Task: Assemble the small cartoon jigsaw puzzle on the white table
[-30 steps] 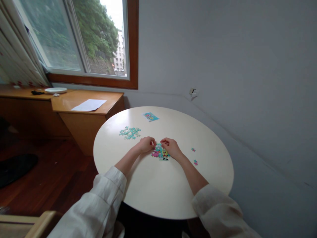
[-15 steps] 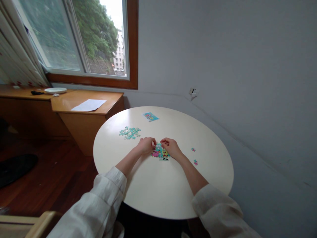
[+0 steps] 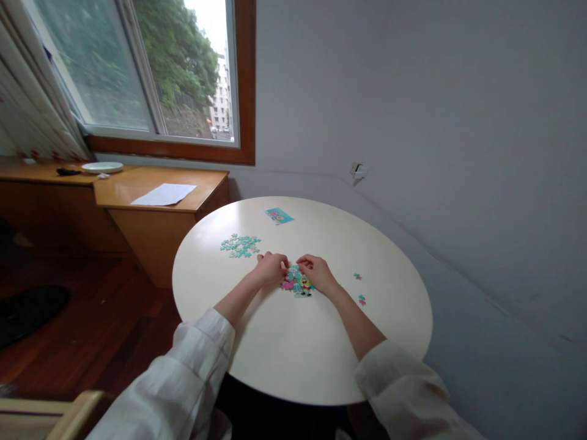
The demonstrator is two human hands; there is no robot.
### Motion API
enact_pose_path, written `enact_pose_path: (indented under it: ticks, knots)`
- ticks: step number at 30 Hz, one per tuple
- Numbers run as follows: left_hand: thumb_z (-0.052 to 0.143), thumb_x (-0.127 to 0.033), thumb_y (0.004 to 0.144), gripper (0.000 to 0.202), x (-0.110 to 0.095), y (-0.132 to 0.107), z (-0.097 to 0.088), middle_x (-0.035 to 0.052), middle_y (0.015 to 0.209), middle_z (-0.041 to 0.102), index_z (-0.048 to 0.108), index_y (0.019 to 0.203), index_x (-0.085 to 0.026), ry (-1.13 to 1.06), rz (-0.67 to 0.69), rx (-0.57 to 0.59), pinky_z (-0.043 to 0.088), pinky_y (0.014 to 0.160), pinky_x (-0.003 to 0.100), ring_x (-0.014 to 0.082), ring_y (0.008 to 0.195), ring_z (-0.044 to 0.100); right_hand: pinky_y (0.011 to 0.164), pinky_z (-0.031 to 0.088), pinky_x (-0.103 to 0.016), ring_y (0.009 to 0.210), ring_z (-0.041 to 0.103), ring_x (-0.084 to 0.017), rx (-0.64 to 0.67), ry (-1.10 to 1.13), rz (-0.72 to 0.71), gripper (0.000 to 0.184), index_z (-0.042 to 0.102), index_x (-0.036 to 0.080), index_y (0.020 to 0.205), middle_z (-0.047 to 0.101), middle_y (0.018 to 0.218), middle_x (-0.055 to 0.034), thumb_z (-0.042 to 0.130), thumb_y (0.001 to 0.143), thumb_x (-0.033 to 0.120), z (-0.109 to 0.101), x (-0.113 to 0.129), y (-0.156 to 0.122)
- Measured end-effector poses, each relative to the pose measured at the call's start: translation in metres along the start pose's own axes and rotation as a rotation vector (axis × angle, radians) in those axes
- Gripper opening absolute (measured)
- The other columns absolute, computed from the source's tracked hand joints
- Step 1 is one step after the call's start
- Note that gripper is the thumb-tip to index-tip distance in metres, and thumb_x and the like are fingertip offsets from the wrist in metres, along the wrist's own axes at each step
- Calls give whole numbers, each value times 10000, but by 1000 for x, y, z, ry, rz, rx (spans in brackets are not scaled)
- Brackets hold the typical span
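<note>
A partly joined jigsaw puzzle [image 3: 297,283] with a yellow cartoon figure and pink parts lies on the white oval table [image 3: 293,354]. My left hand [image 3: 272,269] is at its upper left edge, fingers bent and pressed together; whatever they hold is too small to make out. At the upper right edge, my right hand [image 3: 316,271] has thumb and fingertips closed in a pinch against the puzzle. What sits between those fingertips is hidden. Beyond my left hand spreads a heap of loose turquoise puzzle pieces [image 3: 241,245].
Two loose puzzle pieces, one farther [image 3: 358,277] and one nearer [image 3: 362,300], lie to the right. A picture card [image 3: 277,216] rests near the table's far side. A wooden cabinet [image 3: 151,226] bearing a paper sheet [image 3: 165,194] stands at left; the wall [image 3: 458,153] borders the right.
My left hand's fingers have shifted very slightly at the puzzle's edge. My right hand and the puzzle look the same.
</note>
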State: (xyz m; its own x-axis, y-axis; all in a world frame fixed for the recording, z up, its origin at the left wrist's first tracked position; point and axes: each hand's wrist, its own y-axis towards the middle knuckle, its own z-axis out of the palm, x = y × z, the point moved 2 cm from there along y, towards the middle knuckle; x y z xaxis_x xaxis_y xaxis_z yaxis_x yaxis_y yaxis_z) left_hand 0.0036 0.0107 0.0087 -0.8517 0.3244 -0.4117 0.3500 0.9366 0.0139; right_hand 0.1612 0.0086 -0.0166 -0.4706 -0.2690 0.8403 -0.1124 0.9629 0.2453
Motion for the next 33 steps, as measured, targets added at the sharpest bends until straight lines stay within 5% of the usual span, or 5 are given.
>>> enact_pose_path:
  ticks: [15, 21, 33]
  knots:
    - [648, -350, 687, 196, 3, 1, -1, 53, 788, 667, 625, 819, -206, 0, -52, -35, 280, 824, 391, 274, 971, 489, 564, 450, -235, 574, 562, -117, -2, -3, -3, 116, 613, 160, 716, 605, 616, 1, 516, 660, 185, 0, 0, -1]
    - [675, -390, 654, 230, 5, 3, -1, 52, 752, 661, 618, 671, -167, -36, -81, -37, 305, 812, 378, 236, 852, 544, 565, 449, -232, 576, 564, -114, 3, -6, 4, 103, 612, 163, 715, 611, 623, 1, 526, 662, 185, -1, 2, -1]
    - [593, -321, 706, 162, 7, -1, -11, 15, 700, 667, 671, 685, -181, -88, -89, 21, 382, 754, 312, 178, 714, 586, 560, 447, -228, 576, 556, -113, 9, 2, 2, 116, 616, 161, 716, 596, 614, 4, 520, 654, 182, 0, -1, 0]
